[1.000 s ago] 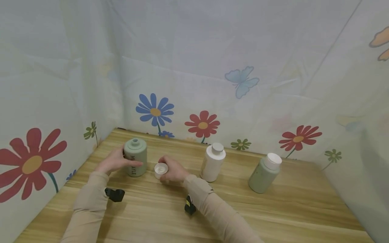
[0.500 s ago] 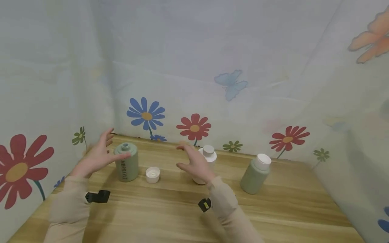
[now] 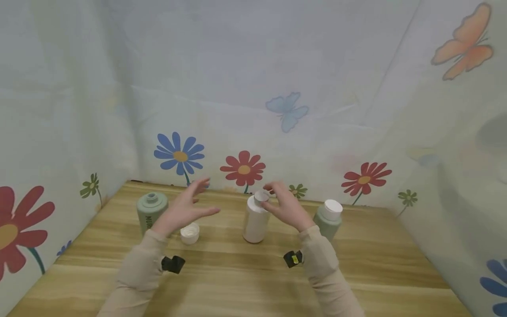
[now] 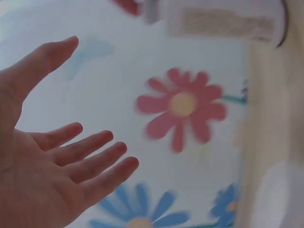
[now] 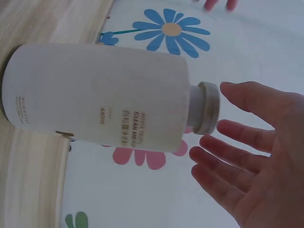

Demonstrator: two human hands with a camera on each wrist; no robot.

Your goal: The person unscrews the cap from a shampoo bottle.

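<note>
A white bottle [image 3: 255,222] stands upright mid-table with a cap [image 3: 261,197] on its neck. My right hand [image 3: 287,207] is at that cap, thumb and fingers spread around it; in the right wrist view the bottle [image 5: 99,95] shows printed lettering, and whether the thumb touches the cap is hard to tell. With fingers spread and nothing held, my left hand [image 3: 184,211] hovers left of the white bottle. It partly hides an uncapped green bottle [image 3: 152,209]. An upturned white cap [image 3: 190,234] lies on the table below this hand.
Right of my right hand stands a green bottle with a white cap [image 3: 332,210], partly hidden by that hand. The wooden table [image 3: 229,281] ends at a pale curtain [image 3: 222,110] printed with flowers and butterflies, which closes in the back and sides.
My right hand has let go of the upturned cap, left it on the table, and moved right to the white bottle's cap. My left hand has left the green bottle and moved right.
</note>
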